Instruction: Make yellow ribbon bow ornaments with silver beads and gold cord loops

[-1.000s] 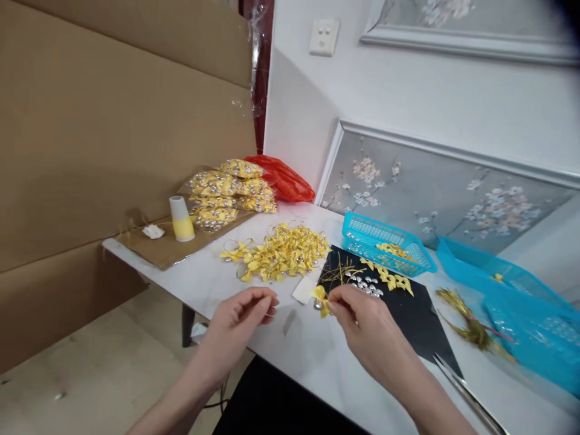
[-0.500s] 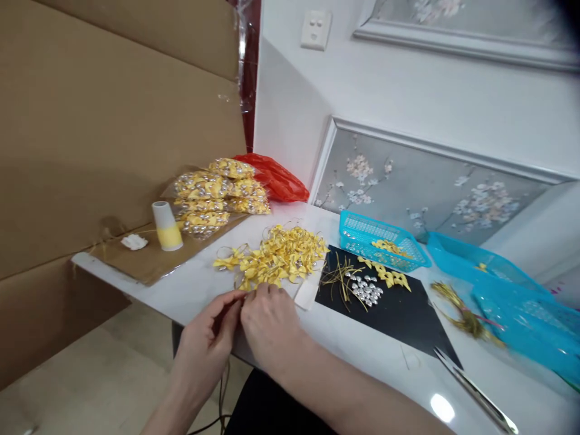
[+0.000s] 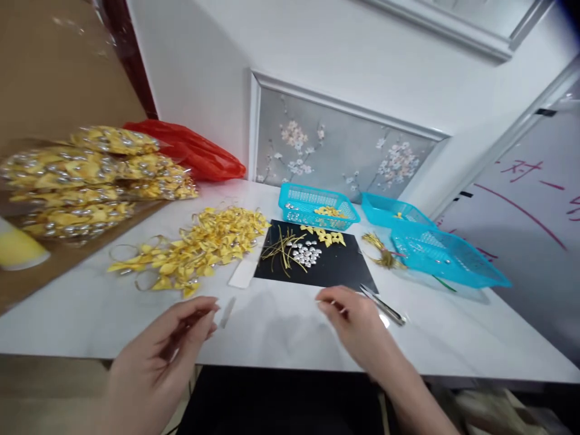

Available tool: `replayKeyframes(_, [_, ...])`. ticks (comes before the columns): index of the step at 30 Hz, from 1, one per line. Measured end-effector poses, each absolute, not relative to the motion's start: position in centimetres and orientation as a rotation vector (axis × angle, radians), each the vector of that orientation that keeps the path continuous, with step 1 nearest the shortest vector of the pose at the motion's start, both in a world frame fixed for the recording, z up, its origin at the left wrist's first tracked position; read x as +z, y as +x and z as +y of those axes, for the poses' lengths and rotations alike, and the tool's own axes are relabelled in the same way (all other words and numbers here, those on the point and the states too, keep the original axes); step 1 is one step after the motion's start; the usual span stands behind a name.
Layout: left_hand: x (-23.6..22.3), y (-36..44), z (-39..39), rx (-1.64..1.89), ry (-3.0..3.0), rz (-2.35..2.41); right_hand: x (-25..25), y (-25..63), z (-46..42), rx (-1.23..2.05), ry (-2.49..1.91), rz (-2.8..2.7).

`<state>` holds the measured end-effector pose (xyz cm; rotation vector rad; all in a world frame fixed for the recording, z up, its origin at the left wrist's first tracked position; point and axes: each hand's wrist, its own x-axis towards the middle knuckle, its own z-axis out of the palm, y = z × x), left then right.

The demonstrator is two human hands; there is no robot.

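My left hand (image 3: 161,353) hovers at the table's near side, below the pile of yellow ribbon pieces (image 3: 211,238) with silver beads and gold ties. Its thumb and fingertips are pinched together. Beside them is a faint pale streak; I cannot tell whether it is held. My right hand (image 3: 360,323) is apart from the left, just below the black mat (image 3: 335,272). Thumb and index finger meet there in a pinch, and whatever lies between them is too small to name. Silver beads (image 3: 307,254), gold wire ties (image 3: 281,249) and yellow bows (image 3: 328,235) lie on the mat.
Metal tweezers (image 3: 385,307) lie beyond my right hand. Behind the mat stands a blue basket (image 3: 319,205); more blue trays (image 3: 453,260) sit right. A bundle of gold ties (image 3: 383,252) lies between. Filled clear bags (image 3: 86,175) and a red plastic bag (image 3: 194,151) occupy the left.
My hands were close together at the pile's near edge; now they are apart, the right one farther right. The view has turned right, bringing the whiteboard into sight.
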<state>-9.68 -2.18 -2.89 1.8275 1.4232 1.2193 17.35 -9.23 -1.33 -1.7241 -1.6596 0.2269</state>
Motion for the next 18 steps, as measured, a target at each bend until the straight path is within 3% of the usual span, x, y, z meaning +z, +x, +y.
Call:
replayKeyframes(5, [-1.3,-4.3,-2.8,1.124,1.803,1.216,-2.8,24.0,-10.4,0.164,-1.901,-1.447])
replayKeyframes(18, [-0.6,-1.5,-4.8,1.023,1.937,1.144,-3.9,22.4,-10.1,0.48,-1.619,-1.346])
